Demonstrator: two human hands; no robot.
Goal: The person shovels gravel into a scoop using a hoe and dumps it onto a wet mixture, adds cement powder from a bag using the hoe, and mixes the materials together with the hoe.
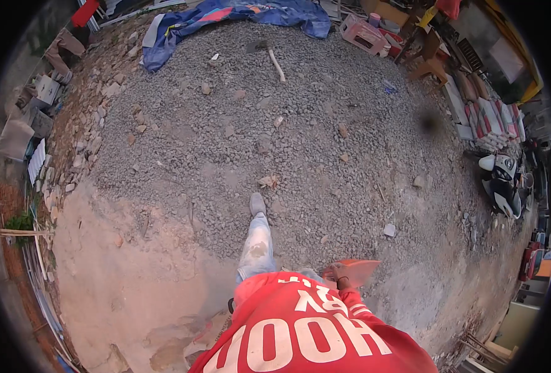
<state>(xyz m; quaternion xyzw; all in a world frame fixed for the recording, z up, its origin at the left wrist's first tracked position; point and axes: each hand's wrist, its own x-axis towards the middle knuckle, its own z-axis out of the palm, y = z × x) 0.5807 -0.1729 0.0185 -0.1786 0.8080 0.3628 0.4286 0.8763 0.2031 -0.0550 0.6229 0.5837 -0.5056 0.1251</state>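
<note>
My right hand (336, 273) is beside my body at the lower middle, its fingers closed on the rim of an orange pan (361, 271). The pan hangs out to the right of my red shirt. My left hand does not show; a dark band is just visible at the left edge of the shirt, above a printed sack (216, 329) low beside my body. One foot in a grey shoe (257, 204) is stretched forward on the gravel (226, 149). Farther ahead lies a hoe (277, 65) with a pale handle, its blade on the gravel.
A blue tarp (226, 15) lies along the gravel's far edge. Pink crate (362, 35), stacked sacks (490, 121) and a parked motorbike (501, 180) stand at the right. Loose stones and rubble line the left; a pale block (389, 230) lies right of my foot.
</note>
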